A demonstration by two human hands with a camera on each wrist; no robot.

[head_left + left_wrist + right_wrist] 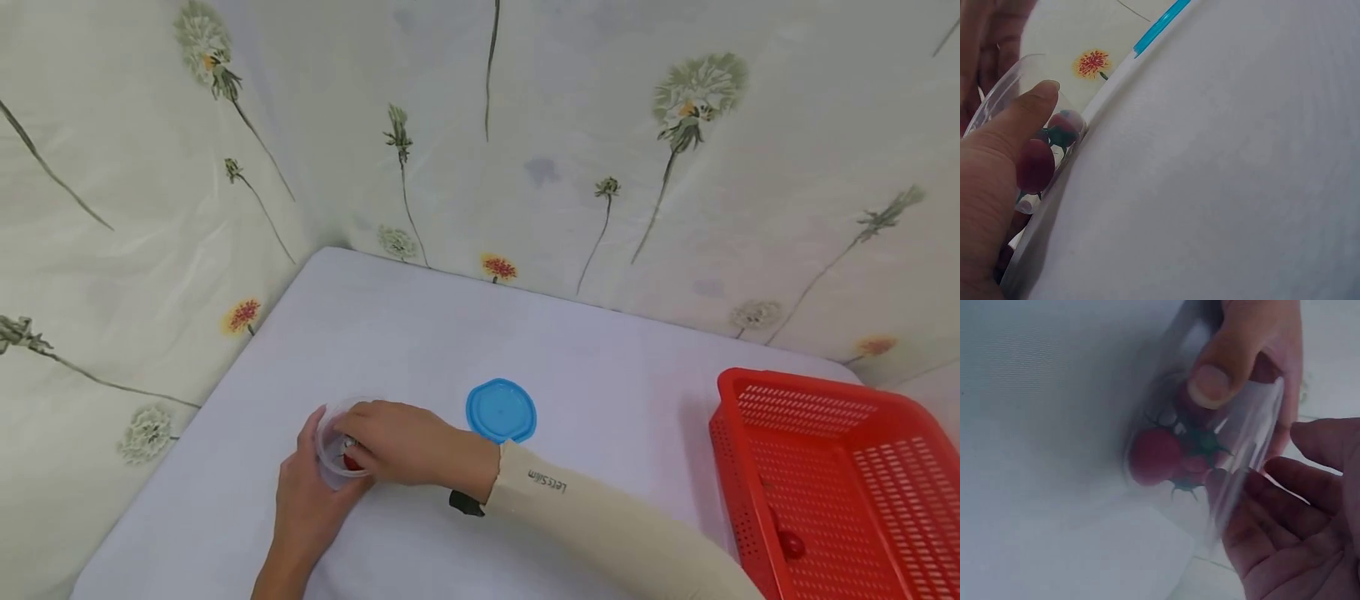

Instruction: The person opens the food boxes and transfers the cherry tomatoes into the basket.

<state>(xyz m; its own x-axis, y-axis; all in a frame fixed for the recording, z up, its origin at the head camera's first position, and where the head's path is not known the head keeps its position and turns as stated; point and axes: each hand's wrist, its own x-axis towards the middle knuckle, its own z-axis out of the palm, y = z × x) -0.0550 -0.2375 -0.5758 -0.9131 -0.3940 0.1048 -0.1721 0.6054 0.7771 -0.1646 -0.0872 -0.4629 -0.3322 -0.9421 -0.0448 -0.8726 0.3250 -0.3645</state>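
Observation:
A clear round plastic container (334,473) stands on the white table, gripped by my left hand (307,502); in the right wrist view, the left thumb (1219,381) lies along its outer wall. Inside it are several small red tomatoes (1155,457) with green stems, seen through the wall. My right hand (401,442) reaches over the rim, its fingers (1300,481) spread and dipping into the container. Nothing shows between the right thumb and fingers. Its fingertips are partly hidden in the head view. Right of the container lies a blue lid (501,411), flat on the table.
A red plastic basket (795,385) with slotted walls stands at the right side, with a red tomato (791,544) inside near its left wall. Floral-patterned sheeting (540,167) rises behind and to the left of the table (435,333). My right forearm crosses the table's front.

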